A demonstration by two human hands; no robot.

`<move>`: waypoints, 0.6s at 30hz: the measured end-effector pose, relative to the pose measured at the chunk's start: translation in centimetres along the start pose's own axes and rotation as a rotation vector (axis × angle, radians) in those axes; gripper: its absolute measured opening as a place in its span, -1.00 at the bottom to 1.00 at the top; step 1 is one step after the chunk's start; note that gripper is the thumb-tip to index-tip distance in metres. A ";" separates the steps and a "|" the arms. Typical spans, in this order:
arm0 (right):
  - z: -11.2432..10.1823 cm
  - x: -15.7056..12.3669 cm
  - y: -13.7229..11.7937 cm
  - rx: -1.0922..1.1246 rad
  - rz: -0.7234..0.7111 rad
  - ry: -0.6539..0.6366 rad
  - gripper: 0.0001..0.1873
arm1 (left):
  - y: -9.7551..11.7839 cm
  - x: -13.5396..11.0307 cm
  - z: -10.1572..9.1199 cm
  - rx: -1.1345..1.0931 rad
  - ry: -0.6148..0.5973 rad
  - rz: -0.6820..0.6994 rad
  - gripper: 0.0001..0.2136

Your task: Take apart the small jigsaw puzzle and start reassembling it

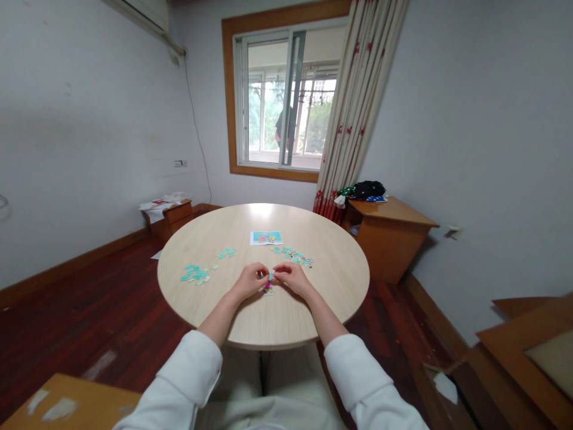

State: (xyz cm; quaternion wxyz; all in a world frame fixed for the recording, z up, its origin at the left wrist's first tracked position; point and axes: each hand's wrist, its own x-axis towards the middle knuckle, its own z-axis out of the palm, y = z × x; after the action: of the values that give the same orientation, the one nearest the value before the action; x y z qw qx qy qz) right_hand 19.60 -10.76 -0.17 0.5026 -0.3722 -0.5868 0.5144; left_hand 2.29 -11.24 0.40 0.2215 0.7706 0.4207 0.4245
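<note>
Close together near the middle of the round table (268,328), my left hand (247,282) and my right hand (293,277) both have their fingers pinched. Between the fingertips is a small teal jigsaw piece (270,276); the fingers partly cover it. Just below them on the tabletop lie a few pink and multicoloured jigsaw pieces (268,291); whether they are joined is too small to tell. Teal loose pieces (196,274) are heaped to the left, with a smaller group (227,253) behind. More mixed pieces (294,257) spread beyond my right hand. A printed reference picture (265,237) lies flat farther back.
A wooden cabinet (394,233) with dark cloth (369,190) on top stands behind the table to the right. At the back left is a low drawer unit (176,216) with papers on it. A wooden surface (67,406) reaches in at lower left.
</note>
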 end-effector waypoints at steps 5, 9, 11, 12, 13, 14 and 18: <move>0.1 -0.1 -0.1 0.025 0.032 -0.002 -0.69 | -0.1 0.0 0.1 0.005 0.014 -0.010 -0.94; 0.2 -0.1 -0.3 0.022 0.049 0.010 -0.68 | 0.0 0.1 -0.2 -0.036 0.010 -0.042 -0.93; 0.3 -0.1 -0.4 0.024 0.051 0.024 -0.68 | 0.1 0.1 -0.6 -0.073 -0.003 -0.066 -0.93; 0.3 -0.1 -0.4 0.027 0.053 0.033 -0.67 | 0.1 0.0 -0.9 -0.089 -0.011 -0.081 -0.92; 0.3 -0.1 -0.5 0.028 0.055 0.043 -0.66 | 0.1 -0.1 -1.2 -0.100 -0.022 -0.099 -0.92; 0.4 -0.1 -0.5 0.028 0.056 0.052 -0.65 | 0.1 -0.2 -1.6 -0.110 -0.037 -0.119 -0.91; 0.5 -0.3 -0.8 0.013 0.048 0.068 -0.65 | -0.1 -1.1 -2.9 -0.146 -0.125 -0.213 -0.83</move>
State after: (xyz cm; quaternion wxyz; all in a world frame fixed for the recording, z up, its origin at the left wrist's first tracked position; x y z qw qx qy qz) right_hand 19.27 -11.31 0.61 0.5123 -0.4000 -0.5568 0.5172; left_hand -0.52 -12.21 1.39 0.3466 0.7283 0.4535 0.3792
